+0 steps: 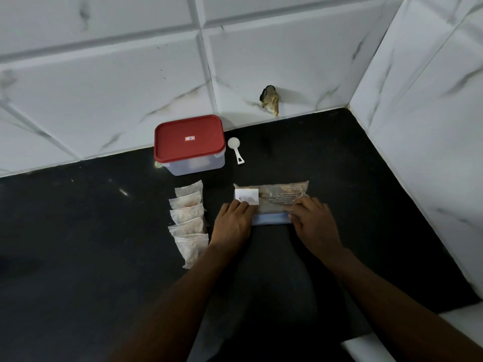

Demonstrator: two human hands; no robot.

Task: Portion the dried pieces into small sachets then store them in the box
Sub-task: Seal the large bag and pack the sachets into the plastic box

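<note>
A large clear packet (277, 195) of dried pieces, with a white label and printed text, lies flat on the black counter (104, 231). My left hand (231, 223) grips its near left corner and my right hand (313, 220) grips its near right corner, with the blue edge folded between them. Several small filled sachets (188, 220) lie overlapping in a column left of my left hand. A clear box with a red lid (189, 143), lid on, stands behind the sachets. A white scoop (236, 150) lies right of the box.
White marble-look tiled walls (287, 61) close off the counter at the back and right. A broken hole in the tile (270, 99) shows near the back edge. The counter's front right edge (392, 343) is white.
</note>
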